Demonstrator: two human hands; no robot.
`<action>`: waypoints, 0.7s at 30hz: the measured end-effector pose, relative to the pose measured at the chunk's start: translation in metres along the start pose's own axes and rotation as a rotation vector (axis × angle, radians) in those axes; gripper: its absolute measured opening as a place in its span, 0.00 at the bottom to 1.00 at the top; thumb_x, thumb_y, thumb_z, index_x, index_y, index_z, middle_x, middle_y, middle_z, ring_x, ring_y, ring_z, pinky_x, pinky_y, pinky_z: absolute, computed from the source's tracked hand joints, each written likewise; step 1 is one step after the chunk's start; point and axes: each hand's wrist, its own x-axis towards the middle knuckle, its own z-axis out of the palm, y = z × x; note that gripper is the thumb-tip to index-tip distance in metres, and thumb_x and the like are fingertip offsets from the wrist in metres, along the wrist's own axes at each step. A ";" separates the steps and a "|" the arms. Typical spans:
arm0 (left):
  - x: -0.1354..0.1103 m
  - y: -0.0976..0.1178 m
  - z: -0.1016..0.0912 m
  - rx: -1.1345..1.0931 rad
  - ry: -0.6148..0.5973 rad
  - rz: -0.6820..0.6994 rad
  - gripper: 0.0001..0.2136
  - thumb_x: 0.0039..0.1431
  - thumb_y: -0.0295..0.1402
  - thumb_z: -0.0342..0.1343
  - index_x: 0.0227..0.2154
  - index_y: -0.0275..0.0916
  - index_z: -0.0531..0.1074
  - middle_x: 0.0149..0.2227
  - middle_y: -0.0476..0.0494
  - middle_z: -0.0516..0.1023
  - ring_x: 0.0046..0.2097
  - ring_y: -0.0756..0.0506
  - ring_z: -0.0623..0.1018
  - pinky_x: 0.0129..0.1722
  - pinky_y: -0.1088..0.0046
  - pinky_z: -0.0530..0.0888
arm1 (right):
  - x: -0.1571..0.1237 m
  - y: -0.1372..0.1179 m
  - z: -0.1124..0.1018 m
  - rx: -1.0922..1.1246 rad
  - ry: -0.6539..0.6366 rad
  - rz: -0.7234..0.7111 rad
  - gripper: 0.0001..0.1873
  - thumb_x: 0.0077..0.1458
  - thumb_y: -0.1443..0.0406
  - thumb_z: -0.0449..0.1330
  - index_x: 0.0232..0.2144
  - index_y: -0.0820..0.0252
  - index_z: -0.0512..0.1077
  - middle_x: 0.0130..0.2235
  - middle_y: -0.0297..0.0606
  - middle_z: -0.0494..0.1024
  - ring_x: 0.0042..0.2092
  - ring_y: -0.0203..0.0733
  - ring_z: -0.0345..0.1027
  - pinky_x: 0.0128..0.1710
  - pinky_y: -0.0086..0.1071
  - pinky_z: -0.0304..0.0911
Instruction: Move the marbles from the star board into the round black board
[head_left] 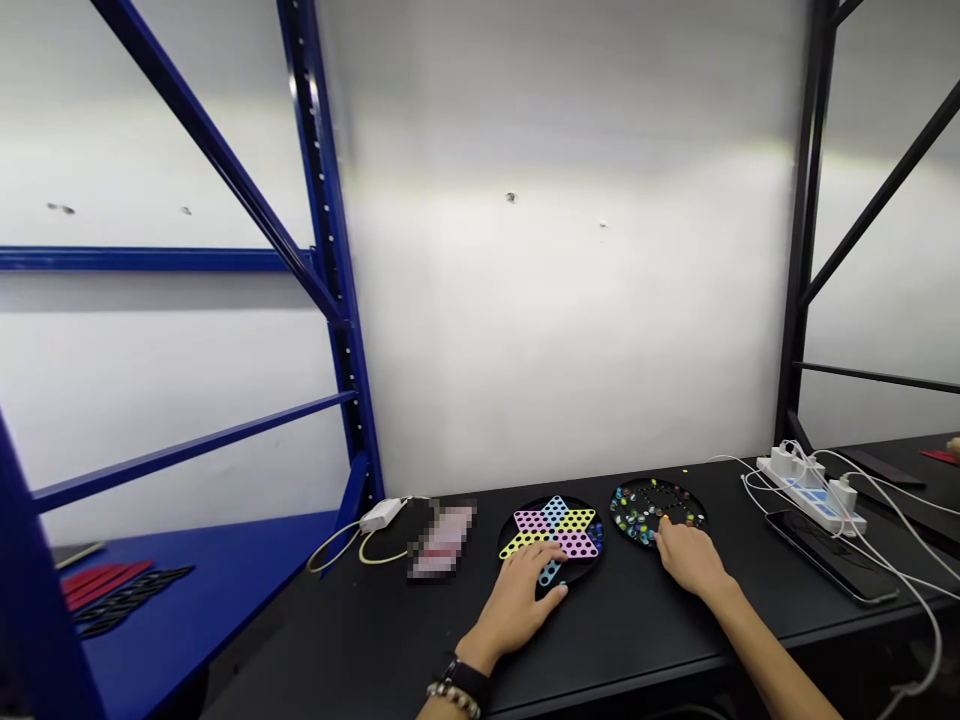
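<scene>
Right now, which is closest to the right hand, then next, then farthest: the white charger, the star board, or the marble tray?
1. Marble tray: fingertips of the right hand reach its near rim.
2. Star board: just to the left, under the left hand.
3. White charger: far off to the left.

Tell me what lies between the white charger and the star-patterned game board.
In the head view, one thing lies between the white charger and the star board: a pinkish object, too blurred to identify, on the black table.
</scene>
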 end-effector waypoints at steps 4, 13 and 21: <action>0.000 0.000 0.000 -0.001 -0.008 -0.006 0.16 0.59 0.38 0.56 0.50 0.48 0.72 0.58 0.45 0.72 0.60 0.38 0.68 0.63 0.52 0.63 | -0.002 0.004 -0.002 -0.018 0.001 0.062 0.20 0.66 0.66 0.43 0.51 0.70 0.69 0.41 0.58 0.80 0.43 0.56 0.76 0.39 0.38 0.64; -0.001 -0.001 0.000 -0.023 -0.015 -0.025 0.16 0.59 0.38 0.56 0.50 0.48 0.72 0.58 0.45 0.72 0.61 0.38 0.67 0.63 0.52 0.61 | 0.007 0.023 -0.001 0.230 -0.040 0.135 0.13 0.62 0.61 0.49 0.32 0.60 0.70 0.37 0.47 0.79 0.40 0.50 0.75 0.37 0.35 0.63; -0.001 -0.003 0.001 -0.013 0.000 -0.020 0.16 0.58 0.37 0.56 0.50 0.49 0.72 0.58 0.45 0.72 0.61 0.38 0.68 0.63 0.53 0.63 | 0.024 0.025 -0.029 1.831 -0.097 0.227 0.16 0.61 0.54 0.46 0.26 0.56 0.58 0.19 0.23 0.53 0.15 0.28 0.39 0.15 0.24 0.39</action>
